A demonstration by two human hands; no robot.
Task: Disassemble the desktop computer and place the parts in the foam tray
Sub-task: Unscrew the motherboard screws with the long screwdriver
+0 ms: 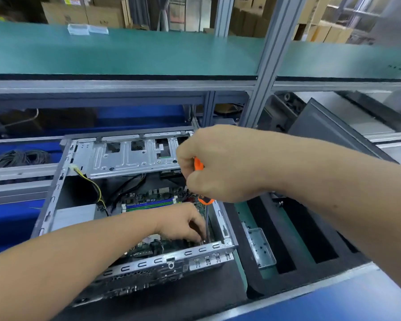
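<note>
Gripping orange screwdriver (200, 181) upright w/ right hand (218, 163), tip down into PC case (134, 265), left hand (183, 224) fingers pinching near tip

factory workshop: aluminium-frame bench (262, 72), stacked cardboard boxes (83, 12) behind.

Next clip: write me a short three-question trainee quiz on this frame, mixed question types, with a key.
1. True or false: the right hand grips an orange-handled screwdriver.
2. Where do the left hand fingers rest? A) on the foam tray B) inside the computer case, by the screwdriver tip C) on the green shelf
3. Fill in: a small metal bracket lies in the ____ tray.

Key: 1 true; 2 B; 3 foam
</note>
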